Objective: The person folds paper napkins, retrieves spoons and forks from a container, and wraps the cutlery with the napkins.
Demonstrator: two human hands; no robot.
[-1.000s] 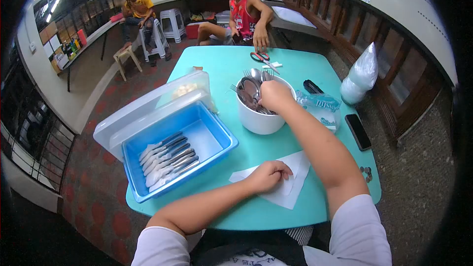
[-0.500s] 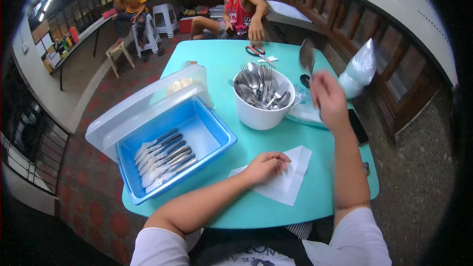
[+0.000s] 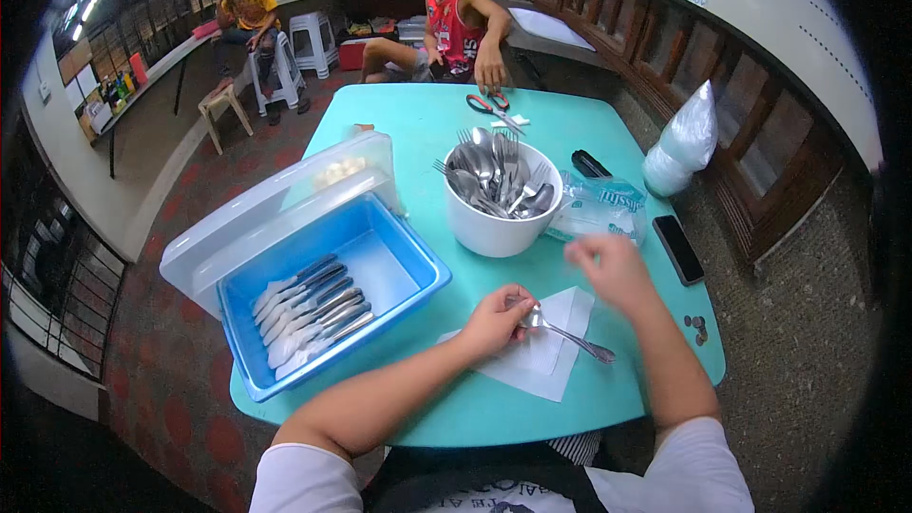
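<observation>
My left hand is closed on the head end of a metal spoon, whose patterned handle points right. Beneath them a white paper napkin lies on the table. My right hand, smeared by motion, is raised near a clear plastic pack with teal print; its fingers are too blurred to read. A white tub of upright spoons and forks stands beyond both hands. At left, a blue bin holds several wrapped utensils, their metal handles showing.
A clear lid leans behind the bin. Scissors, a phone, a black object, coins and a plastic-wrapped bundle lie around the teal table. A person in red sits at the far edge.
My right hand has come down and nearer from beside the tub, where it held up the spoon. The spoon is now in my left hand over the napkin.
</observation>
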